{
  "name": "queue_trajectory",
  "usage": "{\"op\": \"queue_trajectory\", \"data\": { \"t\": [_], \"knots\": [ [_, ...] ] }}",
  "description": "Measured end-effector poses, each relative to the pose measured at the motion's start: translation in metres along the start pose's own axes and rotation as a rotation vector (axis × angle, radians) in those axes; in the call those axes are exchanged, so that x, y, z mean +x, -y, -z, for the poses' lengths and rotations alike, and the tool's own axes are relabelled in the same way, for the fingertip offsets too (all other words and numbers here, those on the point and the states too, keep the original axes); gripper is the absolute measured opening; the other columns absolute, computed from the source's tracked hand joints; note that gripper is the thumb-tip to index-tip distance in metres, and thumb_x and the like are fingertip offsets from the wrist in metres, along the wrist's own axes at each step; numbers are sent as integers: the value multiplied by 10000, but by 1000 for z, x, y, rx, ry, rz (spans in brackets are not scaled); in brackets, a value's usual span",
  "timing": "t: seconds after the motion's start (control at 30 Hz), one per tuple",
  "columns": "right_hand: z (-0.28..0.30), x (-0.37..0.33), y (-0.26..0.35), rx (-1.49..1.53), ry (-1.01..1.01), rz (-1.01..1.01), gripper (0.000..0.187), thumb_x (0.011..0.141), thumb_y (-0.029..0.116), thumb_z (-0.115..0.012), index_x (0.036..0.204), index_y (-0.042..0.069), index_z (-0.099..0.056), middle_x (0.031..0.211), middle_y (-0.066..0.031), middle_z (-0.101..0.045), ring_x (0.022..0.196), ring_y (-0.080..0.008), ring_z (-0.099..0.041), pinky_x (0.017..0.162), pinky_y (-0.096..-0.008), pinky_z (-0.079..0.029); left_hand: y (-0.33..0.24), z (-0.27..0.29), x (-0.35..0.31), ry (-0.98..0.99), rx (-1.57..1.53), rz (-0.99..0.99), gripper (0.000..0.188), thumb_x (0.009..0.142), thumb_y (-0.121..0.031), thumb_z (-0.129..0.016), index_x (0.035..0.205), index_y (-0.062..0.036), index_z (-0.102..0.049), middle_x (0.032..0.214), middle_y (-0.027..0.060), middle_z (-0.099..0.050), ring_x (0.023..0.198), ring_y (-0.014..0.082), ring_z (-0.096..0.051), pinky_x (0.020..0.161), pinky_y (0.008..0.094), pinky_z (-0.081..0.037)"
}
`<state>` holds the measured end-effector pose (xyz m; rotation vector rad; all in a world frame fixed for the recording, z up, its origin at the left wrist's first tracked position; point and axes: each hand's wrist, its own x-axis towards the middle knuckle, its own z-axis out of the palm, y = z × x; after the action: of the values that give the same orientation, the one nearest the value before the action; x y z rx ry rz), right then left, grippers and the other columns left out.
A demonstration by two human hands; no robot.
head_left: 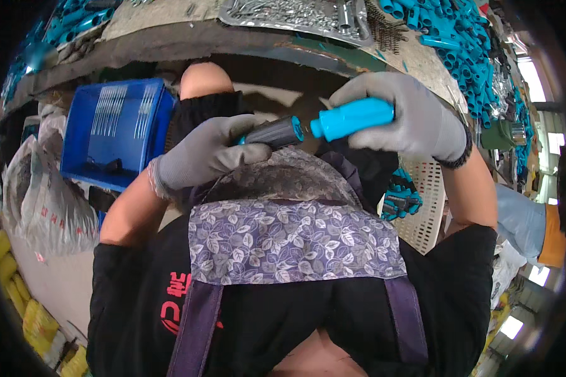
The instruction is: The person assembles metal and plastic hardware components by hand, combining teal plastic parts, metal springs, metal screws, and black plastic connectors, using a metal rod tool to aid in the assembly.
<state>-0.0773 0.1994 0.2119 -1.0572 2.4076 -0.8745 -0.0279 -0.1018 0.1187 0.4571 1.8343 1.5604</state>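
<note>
With fingers of left hand (214,151) closed on dark ribbed tube (273,134) at left and of right hand (418,113) on turquoise piece (358,118) at right, holds facing ends just apart, possibly misaligning or dropping either through gloved grip slipping.

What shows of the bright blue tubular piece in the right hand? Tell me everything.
The bright blue tubular piece has a smooth, plastic-looking body stepping down to a narrower tip. The gray-gloved right hand grips it sideways, tip leftward and slightly lower, apart from the black ribbed cylinder.
</note>
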Motion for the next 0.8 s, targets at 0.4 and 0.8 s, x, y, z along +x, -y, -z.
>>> {"op": "queue_trajectory", "data": {
  "t": [0.4, 0.8],
  "knots": [
    [-22, -2, 17, -375, 68, 140, 198, 856, 205, -674, 1024, 105, -704, 821, -44, -656, 864, -219, -642, 778, -366, -527, 27, -9, 1, 140, -36, -132, 542, 882, -405, -761, 1238, -21, -620, 904, 41, -682, 812, 114, -653, 670, 281, -504],
    [-81, -20, -15, 456, -612, 61, 539, 951, 203, -662, 1416, -10, -492, 1246, -170, -649, 942, -220, -700, 771, -318, -570, 26, -16, 9, -227, 189, -108, 351, 925, -285, -696, 1116, 0, -621, 832, 18, -594, 795, 108, -542, 737, 286, -479]
  ]
}}
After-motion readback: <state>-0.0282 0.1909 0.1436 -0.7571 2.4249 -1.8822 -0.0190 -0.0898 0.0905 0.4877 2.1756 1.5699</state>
